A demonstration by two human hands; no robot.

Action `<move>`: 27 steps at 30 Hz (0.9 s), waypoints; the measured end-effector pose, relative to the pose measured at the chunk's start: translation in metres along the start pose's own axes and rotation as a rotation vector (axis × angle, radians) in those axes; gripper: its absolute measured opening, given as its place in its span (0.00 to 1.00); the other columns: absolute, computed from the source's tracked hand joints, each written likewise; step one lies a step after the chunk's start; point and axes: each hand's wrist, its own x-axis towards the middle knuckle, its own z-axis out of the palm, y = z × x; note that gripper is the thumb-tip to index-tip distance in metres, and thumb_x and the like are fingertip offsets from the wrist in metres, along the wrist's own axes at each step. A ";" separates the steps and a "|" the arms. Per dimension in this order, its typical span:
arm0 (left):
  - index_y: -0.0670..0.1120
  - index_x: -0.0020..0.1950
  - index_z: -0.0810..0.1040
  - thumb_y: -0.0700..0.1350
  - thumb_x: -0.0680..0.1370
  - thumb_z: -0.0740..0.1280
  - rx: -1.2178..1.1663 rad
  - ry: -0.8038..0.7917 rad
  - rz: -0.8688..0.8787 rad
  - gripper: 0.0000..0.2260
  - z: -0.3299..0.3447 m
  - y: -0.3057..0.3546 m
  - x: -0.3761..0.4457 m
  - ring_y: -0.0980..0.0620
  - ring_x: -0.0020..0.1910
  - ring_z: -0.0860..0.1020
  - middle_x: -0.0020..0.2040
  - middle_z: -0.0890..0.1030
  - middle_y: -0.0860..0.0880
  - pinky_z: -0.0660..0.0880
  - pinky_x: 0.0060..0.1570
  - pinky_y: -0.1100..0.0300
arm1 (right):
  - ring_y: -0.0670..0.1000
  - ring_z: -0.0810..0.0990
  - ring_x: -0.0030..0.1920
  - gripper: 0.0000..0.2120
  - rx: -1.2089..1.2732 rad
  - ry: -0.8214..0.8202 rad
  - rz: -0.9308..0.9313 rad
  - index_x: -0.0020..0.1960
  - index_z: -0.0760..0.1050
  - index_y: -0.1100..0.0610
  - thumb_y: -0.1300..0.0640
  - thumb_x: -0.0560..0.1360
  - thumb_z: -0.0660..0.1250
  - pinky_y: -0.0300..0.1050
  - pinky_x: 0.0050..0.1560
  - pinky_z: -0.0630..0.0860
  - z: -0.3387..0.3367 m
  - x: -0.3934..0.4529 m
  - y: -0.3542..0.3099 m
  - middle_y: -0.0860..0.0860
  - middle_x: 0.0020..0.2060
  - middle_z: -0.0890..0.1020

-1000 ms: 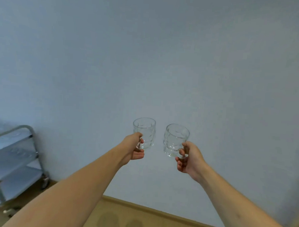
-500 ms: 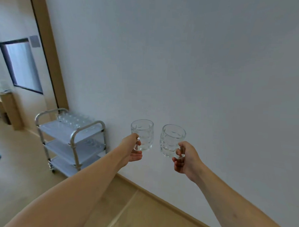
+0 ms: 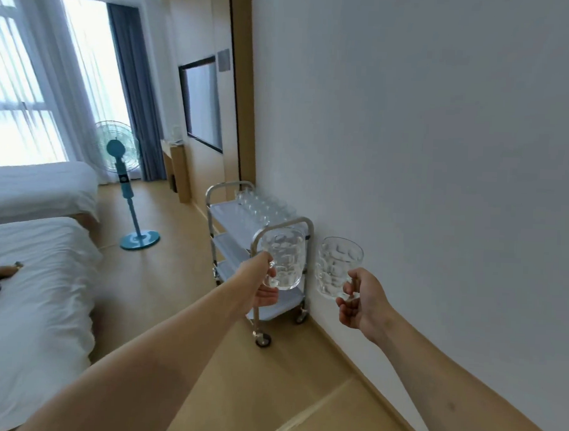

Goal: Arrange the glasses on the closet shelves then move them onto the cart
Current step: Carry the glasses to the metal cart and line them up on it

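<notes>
Against the white wall stands a cart; each hand grips a glass mug.

Two held glass mugs, one three-shelf cart with a cluster of glasses too blurred to count, two beds, one standing fan

Two clear dimpled glass mugs are held upright side by side in the air, the left mug before the cart, the right mug against the white wall. More glasses stand in rows on the cart's top shelf.
</notes>
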 end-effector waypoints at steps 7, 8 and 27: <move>0.42 0.44 0.75 0.50 0.77 0.61 -0.055 0.201 0.002 0.12 -0.060 0.050 0.077 0.41 0.40 0.81 0.43 0.81 0.36 0.82 0.37 0.54 | 0.48 0.66 0.25 0.18 -0.075 -0.180 0.050 0.30 0.66 0.53 0.48 0.75 0.60 0.38 0.27 0.67 0.096 0.103 -0.031 0.53 0.26 0.71; 0.42 0.44 0.75 0.50 0.77 0.61 -0.067 0.231 0.003 0.12 -0.068 0.057 0.090 0.41 0.40 0.81 0.42 0.81 0.36 0.82 0.38 0.54 | 0.48 0.65 0.24 0.18 -0.084 -0.206 0.048 0.29 0.66 0.53 0.48 0.76 0.60 0.37 0.26 0.66 0.109 0.116 -0.037 0.52 0.25 0.70; 0.42 0.43 0.73 0.52 0.77 0.63 -0.229 0.401 -0.103 0.13 -0.220 0.086 0.253 0.42 0.40 0.79 0.43 0.79 0.37 0.81 0.39 0.54 | 0.48 0.67 0.28 0.19 -0.250 -0.364 0.088 0.29 0.66 0.53 0.49 0.77 0.60 0.40 0.31 0.66 0.313 0.266 -0.046 0.52 0.27 0.70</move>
